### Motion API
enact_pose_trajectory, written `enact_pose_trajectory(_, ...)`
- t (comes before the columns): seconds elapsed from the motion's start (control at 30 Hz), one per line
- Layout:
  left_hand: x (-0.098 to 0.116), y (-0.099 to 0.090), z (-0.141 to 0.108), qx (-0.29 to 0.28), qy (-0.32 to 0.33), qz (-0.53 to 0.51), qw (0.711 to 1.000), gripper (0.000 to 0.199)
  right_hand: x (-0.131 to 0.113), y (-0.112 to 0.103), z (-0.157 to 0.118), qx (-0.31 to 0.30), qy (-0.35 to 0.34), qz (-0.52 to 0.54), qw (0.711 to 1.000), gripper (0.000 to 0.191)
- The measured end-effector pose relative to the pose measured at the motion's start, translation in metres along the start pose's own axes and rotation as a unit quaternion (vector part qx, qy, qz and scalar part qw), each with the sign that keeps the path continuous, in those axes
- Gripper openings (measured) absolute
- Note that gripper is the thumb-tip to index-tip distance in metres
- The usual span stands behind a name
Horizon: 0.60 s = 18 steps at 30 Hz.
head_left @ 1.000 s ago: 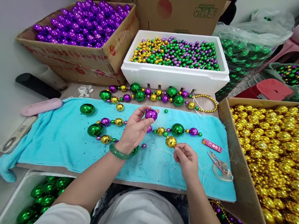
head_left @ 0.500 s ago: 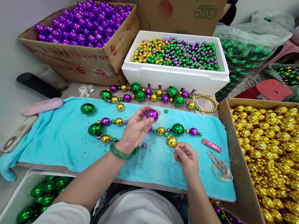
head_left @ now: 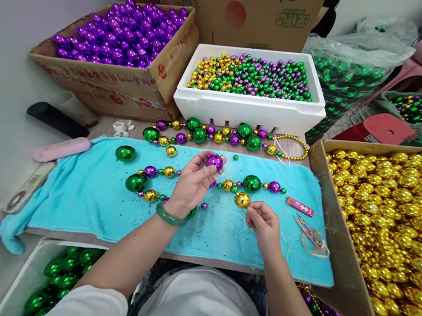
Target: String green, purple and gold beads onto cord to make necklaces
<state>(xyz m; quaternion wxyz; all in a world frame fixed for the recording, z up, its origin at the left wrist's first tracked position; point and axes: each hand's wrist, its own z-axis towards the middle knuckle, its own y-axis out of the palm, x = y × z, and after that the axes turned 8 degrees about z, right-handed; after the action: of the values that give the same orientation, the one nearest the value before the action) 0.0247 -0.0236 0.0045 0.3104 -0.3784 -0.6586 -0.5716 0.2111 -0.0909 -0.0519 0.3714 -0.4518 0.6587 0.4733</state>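
Note:
My left hand (head_left: 193, 184), with a green bangle (head_left: 174, 216) at the wrist, is closed round a purple bead (head_left: 214, 162) held above the towel. A short white cord runs from that bead toward a gold bead (head_left: 242, 200). My right hand (head_left: 264, 224) pinches the right side of this gold bead. Beneath and beside the hands lies a bead strand (head_left: 252, 183) in green, gold and purple, partly hidden by my left hand. Its loose white thread (head_left: 239, 221) curls on the towel. A big green bead (head_left: 125, 153) and a small gold bead (head_left: 171, 151) lie loose.
Snips (head_left: 309, 231) and a pink packet (head_left: 300, 207) lie at the right of the blue towel (head_left: 81, 202). Behind is another bead strand (head_left: 199, 135). Boxes of purple beads (head_left: 118, 33), mixed small beads (head_left: 255, 77) and gold beads (head_left: 388, 216) border the table.
A white cord between the purple and gold beads shows more plainly now. Both hands keep almost the same position; the whole view has shifted slightly.

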Motion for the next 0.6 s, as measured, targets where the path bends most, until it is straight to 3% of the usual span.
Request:
enact_pose_trajectory(0.33, 0.0003, 0.0023, 0.0001, 0.015, -0.001, -0.008, 1.000, 0.031, 0.0019, 0.0025, -0.0020, -0.006, -0.001, 0.008, 1.000, 0.023)
enact_pose_trajectory(0.6, 0.0040, 0.0009, -0.0012, -0.003, -0.022, 0.081, 0.996, 0.037, 0.0002, -0.0013, 0.0011, 0.002, -0.037, -0.026, 0.999, 0.024)
